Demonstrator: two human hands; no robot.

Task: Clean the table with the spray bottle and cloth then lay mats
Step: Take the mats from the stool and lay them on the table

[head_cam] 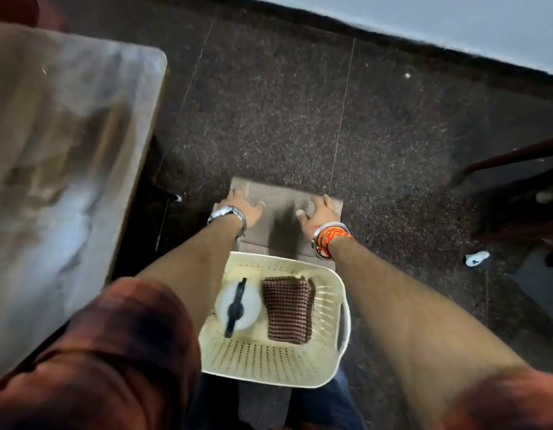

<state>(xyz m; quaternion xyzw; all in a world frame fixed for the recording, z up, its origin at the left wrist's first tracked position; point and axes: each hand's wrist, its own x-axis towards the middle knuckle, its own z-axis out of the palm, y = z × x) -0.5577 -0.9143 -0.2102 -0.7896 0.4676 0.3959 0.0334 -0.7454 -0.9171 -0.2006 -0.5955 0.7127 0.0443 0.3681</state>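
While spray bottle and cloth sit in basket, left hand, right hand fingers grip mats; laying likely pending.

**Basket between our arms, mats beyond it**

The basket sits between our forearms. In it the spray bottle stands on the left, with the cloth just beside it on the right. Beyond the basket's far rim, our left hand and right hand hold the mats by opposite side edges. The bench lies to our left.
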